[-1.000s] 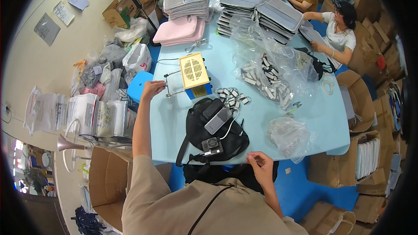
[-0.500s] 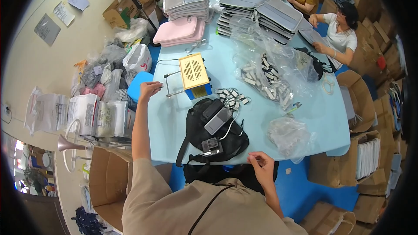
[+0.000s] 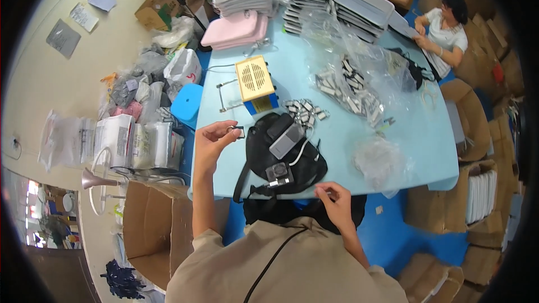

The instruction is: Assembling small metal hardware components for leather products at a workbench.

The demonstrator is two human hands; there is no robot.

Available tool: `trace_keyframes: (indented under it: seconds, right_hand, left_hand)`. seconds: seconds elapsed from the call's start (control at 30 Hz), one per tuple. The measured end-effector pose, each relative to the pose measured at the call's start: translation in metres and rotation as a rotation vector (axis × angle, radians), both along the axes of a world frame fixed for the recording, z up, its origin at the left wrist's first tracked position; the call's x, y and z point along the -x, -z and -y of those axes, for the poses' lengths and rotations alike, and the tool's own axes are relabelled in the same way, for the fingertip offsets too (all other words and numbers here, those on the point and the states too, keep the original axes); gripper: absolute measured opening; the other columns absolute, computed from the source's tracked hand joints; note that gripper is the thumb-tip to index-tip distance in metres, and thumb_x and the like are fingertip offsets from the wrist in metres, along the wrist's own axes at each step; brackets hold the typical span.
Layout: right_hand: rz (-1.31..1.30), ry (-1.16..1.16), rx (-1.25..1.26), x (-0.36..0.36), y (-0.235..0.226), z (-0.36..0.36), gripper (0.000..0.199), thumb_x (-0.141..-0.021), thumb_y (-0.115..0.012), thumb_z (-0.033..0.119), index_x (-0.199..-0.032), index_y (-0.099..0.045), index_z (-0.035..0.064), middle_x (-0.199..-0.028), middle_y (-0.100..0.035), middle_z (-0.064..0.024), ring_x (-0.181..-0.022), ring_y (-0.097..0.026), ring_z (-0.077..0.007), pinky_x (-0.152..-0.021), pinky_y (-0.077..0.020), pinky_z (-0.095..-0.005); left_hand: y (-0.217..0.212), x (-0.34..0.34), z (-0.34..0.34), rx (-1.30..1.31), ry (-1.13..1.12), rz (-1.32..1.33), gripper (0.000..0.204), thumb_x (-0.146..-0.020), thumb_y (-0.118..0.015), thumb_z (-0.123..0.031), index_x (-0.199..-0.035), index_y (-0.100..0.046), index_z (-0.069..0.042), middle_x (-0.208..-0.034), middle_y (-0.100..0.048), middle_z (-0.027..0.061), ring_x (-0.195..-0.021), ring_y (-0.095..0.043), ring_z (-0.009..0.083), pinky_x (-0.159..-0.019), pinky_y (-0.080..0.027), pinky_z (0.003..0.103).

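A small, dark square ring (image 3: pixel 240 132) is pinched between the thumb and fingers of the left hand (image 3: pixel 210 141), above the near left of a smooth pale-blue table (image 3: pixel 342 157). The ring is already picked up, but no fastening to anything is seen. The right hand (image 3: pixel 338 202) is loosely curled at the near edge; whether anything is gripped cannot be told. Shiny, blocky clips (image 3: pixel 306 113) are left heaped beyond a soft black bag (image 3: pixel 259 154), beside a slotted yellow-and-blue box (image 3: pixel 257 81).
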State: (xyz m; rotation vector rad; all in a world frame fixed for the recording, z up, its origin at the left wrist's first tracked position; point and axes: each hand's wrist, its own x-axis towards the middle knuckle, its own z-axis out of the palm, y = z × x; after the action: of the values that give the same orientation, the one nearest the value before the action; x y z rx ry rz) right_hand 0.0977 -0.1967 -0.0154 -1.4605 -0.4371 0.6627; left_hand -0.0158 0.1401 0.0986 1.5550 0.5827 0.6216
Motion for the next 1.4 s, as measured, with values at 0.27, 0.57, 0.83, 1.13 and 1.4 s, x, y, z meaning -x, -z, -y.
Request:
trace_keyframes:
  seconds: [0.27, 0.57, 0.83, 1.13, 1.4]
  right_hand:
    - [0.044, -0.049, -0.062, 0.011, -0.025, -0.017, 0.014, -0.097, -0.068, 0.007, -0.107, -0.073, -0.0011, -0.097, -0.074, -0.0086, -0.091, -0.072, -0.0145, -0.082, -0.0552, -0.0282]
    - [0.072, 0.025, -0.315, 0.035, -0.087, -0.049, 0.036, -0.09, -0.074, -0.002, -0.123, -0.059, -0.0016, -0.106, -0.069, -0.0094, -0.099, -0.068, -0.0157, -0.089, -0.055, -0.0298]
    - [0.067, 0.139, -0.329, 0.039, -0.072, -0.046, 0.033, -0.088, -0.075, -0.006, -0.117, -0.059, -0.0012, -0.101, -0.071, -0.0087, -0.094, -0.069, -0.0126, -0.083, -0.0555, -0.0258]
    - [0.168, 0.178, -0.281, 0.038, -0.07, -0.036, 0.034, -0.086, -0.076, -0.006, -0.116, -0.06, -0.0007, -0.094, -0.072, -0.0077, -0.085, -0.069, -0.0111, -0.076, -0.0543, -0.0248]
    - [0.24, 0.194, -0.236, 0.032, -0.068, -0.029, 0.031, -0.087, -0.077, -0.003, -0.114, -0.062, -0.0012, -0.093, -0.074, -0.0084, -0.083, -0.069, -0.0108, -0.073, -0.0542, -0.025]
  left_hand:
    - [0.001, 0.009, 0.086, 0.229, 0.107, 0.043, 0.026, -0.08, -0.081, 0.006, -0.105, -0.075, 0.006, -0.081, -0.067, 0.0008, -0.075, -0.059, 0.006, -0.069, -0.045, 0.02]
    - [0.01, 0.012, 0.121, 0.253, 0.198, 0.051, 0.022, -0.084, -0.079, 0.006, -0.106, -0.074, 0.006, -0.087, -0.074, 0.0071, -0.077, -0.066, 0.0071, -0.07, -0.051, 0.02]
    - [0.026, 0.008, 0.145, 0.163, 0.206, 0.102, 0.02, -0.085, -0.08, 0.003, -0.104, -0.075, 0.004, -0.088, -0.075, 0.0069, -0.081, -0.068, 0.0084, -0.076, -0.054, 0.023]
    - [0.032, 0.006, 0.15, 0.089, 0.278, 0.134, 0.019, -0.086, -0.077, 0.005, -0.105, -0.074, 0.004, -0.1, -0.073, 0.0106, -0.089, -0.069, 0.0135, -0.08, -0.056, 0.027]
    - [0.033, -0.003, 0.153, -0.025, 0.35, 0.09, 0.013, -0.088, -0.074, 0.005, -0.1, -0.073, 0.006, -0.098, -0.07, 0.0117, -0.089, -0.067, 0.0162, -0.08, -0.055, 0.027]
